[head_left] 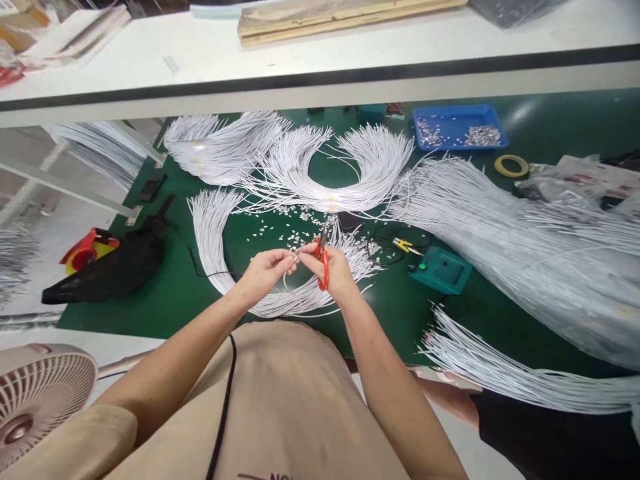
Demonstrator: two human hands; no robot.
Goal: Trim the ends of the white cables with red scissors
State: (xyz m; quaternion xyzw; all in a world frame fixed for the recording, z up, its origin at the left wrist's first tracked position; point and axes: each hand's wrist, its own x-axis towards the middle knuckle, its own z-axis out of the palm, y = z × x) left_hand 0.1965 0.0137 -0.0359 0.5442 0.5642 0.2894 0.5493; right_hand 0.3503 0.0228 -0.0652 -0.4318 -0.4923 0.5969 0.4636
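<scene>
My left hand [270, 272] pinches the end of a thin white wire [286, 283], which curves down from the fingers. Close against it, my right hand [334, 270] has its fingertips at the same wire end and carries red-handled scissors [323, 263], blades pointing away from me. Whatever small piece sits between the fingertips is too small to make out. Beneath both hands lies a curved bundle of white wires [213, 230]. Small white and metallic bits [300, 230] are scattered on the green table [385, 313] just beyond the hands.
More wire bundles [370, 173] lie behind, and a plastic-wrapped one [525, 267] spreads right. A blue tray [460, 145] holds small parts. A green box [445, 270], tape roll [511, 165] and black bag [115, 267] sit around. A shelf [320, 73] crosses above; a fan [45, 400] stands left.
</scene>
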